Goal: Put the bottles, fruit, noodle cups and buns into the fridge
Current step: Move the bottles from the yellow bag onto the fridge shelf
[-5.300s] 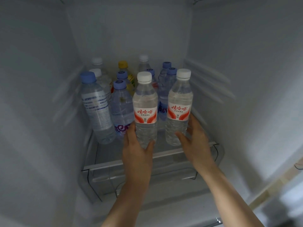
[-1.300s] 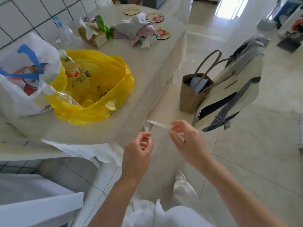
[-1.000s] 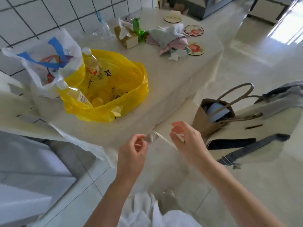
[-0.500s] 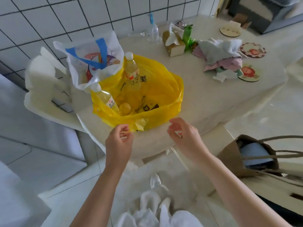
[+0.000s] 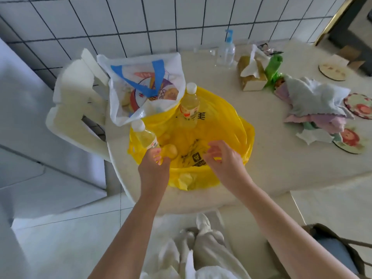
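An open yellow plastic bag [image 5: 227, 125] sits on the pale table [image 5: 281, 158]. Two bottles of yellowish drink with white caps stick out of it: one upright [image 5: 189, 105] at the back, one leaning [image 5: 145, 136] at the left. A round yellow fruit [image 5: 171, 151] lies inside by the leaning bottle. My left hand [image 5: 154, 168] is at the bag's near left rim and pinches the yellow plastic beside the fruit. My right hand [image 5: 224, 161] hovers over the bag's near right side, fingers loosely curled, holding nothing. A white bag with blue handles [image 5: 141, 87] stands behind, its contents mostly hidden.
White foam pieces [image 5: 76, 101] lean at the table's left end, next to a white appliance [image 5: 22, 121]. On the table's right lie a pump bottle [image 5: 226, 51], a tissue box [image 5: 251, 77], crumpled cloths [image 5: 316, 103] and coasters [image 5: 349, 142]. A brown bag [image 5: 332, 248] stands on the floor at my right.
I left the fridge, where both hands set down water bottles, and walked to the table. Both hands have risen to the yellow bag; the left has taken its rim.
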The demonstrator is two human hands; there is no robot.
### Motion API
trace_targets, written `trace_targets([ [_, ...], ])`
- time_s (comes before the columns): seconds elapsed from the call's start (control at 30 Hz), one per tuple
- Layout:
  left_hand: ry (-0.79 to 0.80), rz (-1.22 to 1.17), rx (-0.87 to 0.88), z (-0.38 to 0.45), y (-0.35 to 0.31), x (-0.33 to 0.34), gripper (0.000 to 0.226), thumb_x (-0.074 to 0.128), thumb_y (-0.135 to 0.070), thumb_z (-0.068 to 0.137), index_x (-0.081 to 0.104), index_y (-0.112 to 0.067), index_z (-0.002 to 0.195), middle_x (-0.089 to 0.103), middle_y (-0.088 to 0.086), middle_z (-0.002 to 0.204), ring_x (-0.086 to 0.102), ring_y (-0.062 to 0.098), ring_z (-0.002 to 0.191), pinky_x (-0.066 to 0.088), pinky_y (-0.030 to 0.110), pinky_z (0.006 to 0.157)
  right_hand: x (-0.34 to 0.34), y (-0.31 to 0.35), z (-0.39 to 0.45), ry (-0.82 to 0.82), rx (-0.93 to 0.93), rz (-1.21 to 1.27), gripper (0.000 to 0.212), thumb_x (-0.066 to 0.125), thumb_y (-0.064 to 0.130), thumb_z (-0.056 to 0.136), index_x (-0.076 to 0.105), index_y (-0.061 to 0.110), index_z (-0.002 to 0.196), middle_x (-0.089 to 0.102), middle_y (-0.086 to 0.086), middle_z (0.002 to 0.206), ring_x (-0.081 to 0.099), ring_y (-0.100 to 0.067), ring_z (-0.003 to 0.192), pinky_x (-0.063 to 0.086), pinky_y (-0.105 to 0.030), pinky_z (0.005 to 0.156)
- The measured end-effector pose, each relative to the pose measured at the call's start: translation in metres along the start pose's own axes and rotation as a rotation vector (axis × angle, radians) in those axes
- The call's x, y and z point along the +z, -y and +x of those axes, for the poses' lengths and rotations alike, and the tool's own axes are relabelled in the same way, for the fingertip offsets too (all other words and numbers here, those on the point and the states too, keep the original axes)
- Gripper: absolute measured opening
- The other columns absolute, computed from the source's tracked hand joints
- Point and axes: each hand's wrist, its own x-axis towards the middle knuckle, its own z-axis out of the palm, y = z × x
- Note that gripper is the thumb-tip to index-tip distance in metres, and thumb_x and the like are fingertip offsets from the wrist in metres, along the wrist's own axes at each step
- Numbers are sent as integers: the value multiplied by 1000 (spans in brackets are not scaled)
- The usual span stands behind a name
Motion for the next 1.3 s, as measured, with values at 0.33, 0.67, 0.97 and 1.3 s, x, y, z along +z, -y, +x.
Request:
trace_targets([
  [0.33,-288,86,-198,27,3,10,35,65,-11,84,54,-9,117,59,6,107,56,24,98,45,34,79,-1,-15,111,77,-2,-60,49,66,35,88,48,16,130,58,2,119,56,-14,102,42,-25,77],
  [0.67,-381,11,-103,56,-2,20,74,82,-28,75,41,-21,136,59,-2,125,58,20,110,51,39,91,20,-17,184,78,-87,-41,79,70,48,81,30,19,143,44,-4,142,45,-20,126,40,-30,95],
  [0.97,-433,18,-121,72,8,28,77,87,-29,67,43,-25,130,55,-15,106,52,7,93,42,28,84,41,-18,210,119,-121,-73,88,77,42,76,27,18,145,39,-7,148,37,-26,135,35,-38,106],
  [1.3,-486,65,-65,51,16,34,72,89,-34,63,42,-40,119,63,-10,110,62,15,100,52,35,86,51,-19,209,58,-89,30,78,83,27,71,39,7,132,54,-13,130,51,-32,118,41,-32,90],
])
